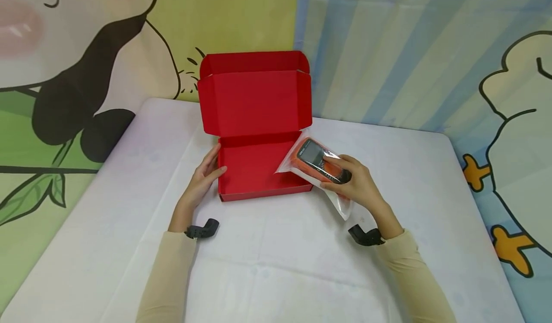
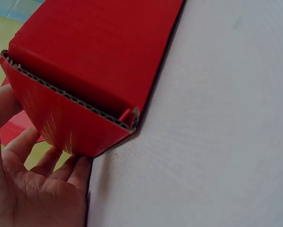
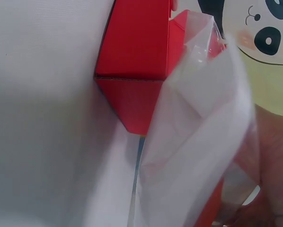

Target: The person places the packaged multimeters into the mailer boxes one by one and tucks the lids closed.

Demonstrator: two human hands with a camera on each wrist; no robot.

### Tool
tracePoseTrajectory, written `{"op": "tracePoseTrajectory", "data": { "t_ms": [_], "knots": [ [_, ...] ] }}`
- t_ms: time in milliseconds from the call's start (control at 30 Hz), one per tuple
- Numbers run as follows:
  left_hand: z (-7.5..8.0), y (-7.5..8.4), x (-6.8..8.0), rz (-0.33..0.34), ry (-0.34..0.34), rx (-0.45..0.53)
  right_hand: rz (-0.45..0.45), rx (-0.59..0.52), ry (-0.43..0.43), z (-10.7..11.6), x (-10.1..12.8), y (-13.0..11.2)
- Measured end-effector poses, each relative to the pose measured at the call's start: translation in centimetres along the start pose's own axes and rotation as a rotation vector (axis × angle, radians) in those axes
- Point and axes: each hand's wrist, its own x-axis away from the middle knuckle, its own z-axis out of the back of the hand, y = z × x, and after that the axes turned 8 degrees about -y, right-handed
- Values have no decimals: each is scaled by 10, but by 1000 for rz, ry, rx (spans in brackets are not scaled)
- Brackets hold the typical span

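An orange-and-black multimeter (image 1: 312, 154) with a grey screen lies inside a clear plastic bag (image 1: 286, 162). My right hand (image 1: 360, 181) grips the bagged multimeter, thumb below and fingers across its front, over the right side of an open red cardboard box (image 1: 258, 162). In the right wrist view the bag (image 3: 193, 127) hides most of the multimeter. My left hand (image 1: 202, 177) holds the box's left wall, the thumb over its rim and the other fingers against the outside, as the left hand (image 2: 47, 189) also shows in its wrist view.
The box's red lid (image 1: 258, 98) stands raised at the back, its flaps folded out. A white cloth covers the table (image 1: 267, 265). Behind the table hangs a printed cartoon backdrop (image 1: 366, 50). Dark wrist cameras (image 1: 366, 236) are strapped to both wrists.
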Motion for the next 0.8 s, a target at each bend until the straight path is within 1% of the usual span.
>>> {"op": "tracePoseTrajectory", "data": {
  "t_ms": [100, 200, 233, 300, 333, 433, 533, 667, 800],
  "knots": [
    [-3, 10, 2, 0, -8, -3, 7, 3, -21, -1, -5, -2],
    [-6, 20, 6, 0, -12, -4, 20, 30, -35, -2, -10, -3],
    [-7, 20, 6, 0, -13, -3, 24, 39, -44, -2, -12, -4],
    [-5, 14, 4, -8, -10, 0, 33, 66, -67, -2, -16, -5],
    [-5, 14, 5, -6, -9, 3, 42, 79, -78, -3, -18, -7],
    [-5, 16, 5, -3, -1, 2, 63, 86, -110, -4, -24, -11],
    [-9, 27, 8, 11, 0, 7, 86, 76, -122, -7, -29, -14],
    [-10, 26, 8, 9, -1, 18, 105, 77, -131, -10, -34, -17],
    [-9, 26, 9, 9, 2, 2, 115, 95, -142, -13, -40, -21]
  ]
}}
